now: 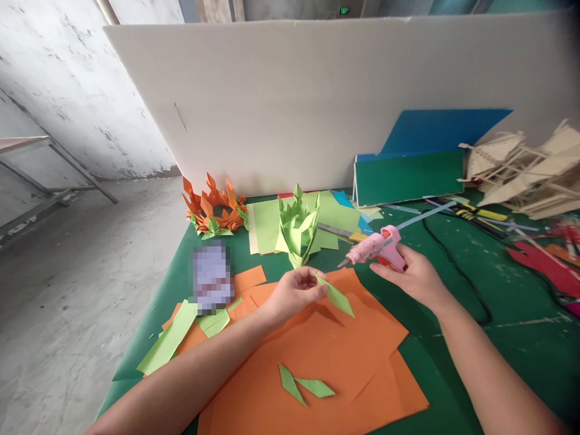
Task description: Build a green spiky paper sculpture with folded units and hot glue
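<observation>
Green-covered worktop (453,338), backed by a tall pale cardboard sheet (290,103); spread across the near part, large orange paper sheets (326,356). Further back, a standing light-green folded-paper flower (296,226) and an orange folded-paper crown (211,208).

Step in hand, judged from the grips: gluing one small petal. Best done with the nozzle brought close to the petal's lower tip, a single small bead squeezed out, bare skin kept off the hot glue, the cord (457,272) left slack and clear of the sheets.

Right hand (414,278): wrapped around the handle of the pink hot-glue gun (376,246), fingers (399,257) closed on the grip, nozzle aimed left toward the petal, near it but not touching.

Left hand (294,293): raised above the orange sheets, thumb and fingers (319,290) pinched together on one end of a light-green pointed paper petal (338,296), the rest sticking out to the right.

Two more loose green paper petals (303,385) lying flat on the orange sheet, close to the near edge.
</observation>
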{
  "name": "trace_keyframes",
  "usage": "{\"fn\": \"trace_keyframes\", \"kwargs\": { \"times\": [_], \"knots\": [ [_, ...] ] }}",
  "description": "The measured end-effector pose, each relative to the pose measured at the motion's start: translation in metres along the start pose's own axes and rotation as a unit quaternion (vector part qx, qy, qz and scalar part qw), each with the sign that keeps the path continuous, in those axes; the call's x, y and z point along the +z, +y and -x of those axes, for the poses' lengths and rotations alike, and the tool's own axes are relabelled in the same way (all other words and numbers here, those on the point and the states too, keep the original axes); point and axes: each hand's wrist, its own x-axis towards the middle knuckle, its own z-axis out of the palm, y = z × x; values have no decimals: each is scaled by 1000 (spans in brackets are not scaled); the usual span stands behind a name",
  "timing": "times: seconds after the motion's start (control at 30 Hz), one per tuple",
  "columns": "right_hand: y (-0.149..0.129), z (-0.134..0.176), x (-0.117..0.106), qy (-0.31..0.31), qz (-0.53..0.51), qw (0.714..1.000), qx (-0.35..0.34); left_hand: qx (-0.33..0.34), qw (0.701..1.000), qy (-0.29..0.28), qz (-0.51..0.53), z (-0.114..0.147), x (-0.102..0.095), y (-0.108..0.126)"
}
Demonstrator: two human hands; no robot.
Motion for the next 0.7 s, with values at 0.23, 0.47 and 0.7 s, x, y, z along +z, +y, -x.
{"fn": "trace_keyframes", "kwargs": {
  "times": [0.23, 0.47, 0.7],
  "knots": [
    [-2, -2, -1, 32, -75, 996, 29, -35, 984, -29, 175, 6, 5, 7],
    [-2, -2, -1, 44, -101, 994, 29, -76, 983, -56, 160, 10, 6, 7],
    [0, 0, 1, 50, 8, 999, -17, -87, 993, -32, 68, 8, 5, 1]
  ]
}}
